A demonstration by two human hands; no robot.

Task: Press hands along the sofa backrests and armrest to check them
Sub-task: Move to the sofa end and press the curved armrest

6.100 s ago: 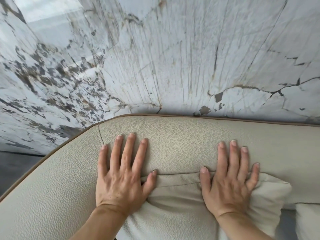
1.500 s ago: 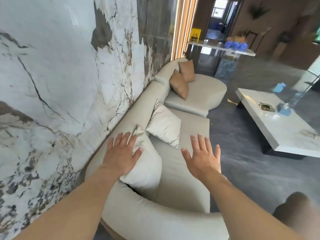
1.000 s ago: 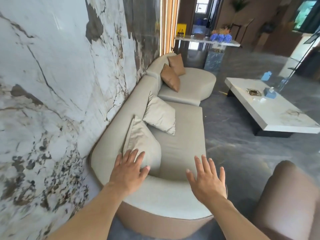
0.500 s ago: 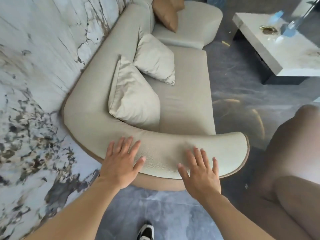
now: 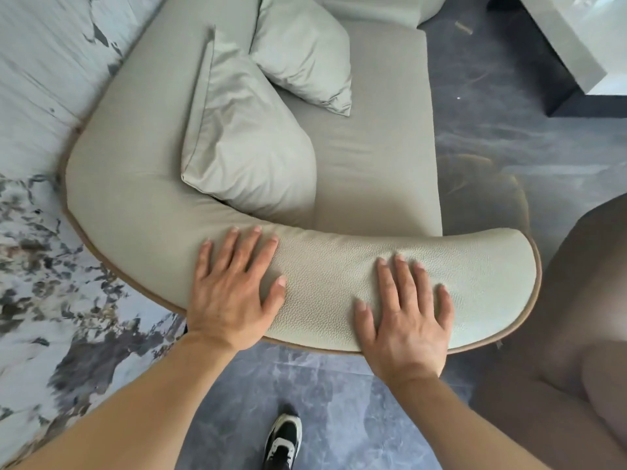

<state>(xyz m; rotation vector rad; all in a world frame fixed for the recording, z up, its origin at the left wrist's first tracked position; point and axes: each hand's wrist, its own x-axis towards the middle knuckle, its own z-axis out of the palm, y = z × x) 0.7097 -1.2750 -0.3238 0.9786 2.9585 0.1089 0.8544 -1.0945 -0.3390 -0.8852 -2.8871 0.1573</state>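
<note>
I look straight down on the curved beige armrest (image 5: 332, 276) of a pale leather sofa, edged with brown piping. My left hand (image 5: 234, 286) lies flat on the armrest's left part, fingers spread and pointing toward the seat. My right hand (image 5: 407, 313) lies flat further right on the same armrest, fingers apart, palm near its outer edge. Neither hand holds anything. The backrest (image 5: 135, 106) bends away from the armrest along the wall on the left. Two pale cushions (image 5: 244, 140) (image 5: 305, 52) lean on the seat (image 5: 373, 147) beyond my hands.
A marble-patterned wall (image 5: 37, 137) runs close along the left. A brown armchair (image 5: 576, 317) stands right of the armrest's end. A white low table (image 5: 583, 39) is at the top right. My shoe (image 5: 283, 442) stands on the grey floor (image 5: 339, 401) below the armrest.
My hands left the cushion and backrest, came round the sofa's end, and now rest flat on the armrest. The view tilted down and moved closer.
</note>
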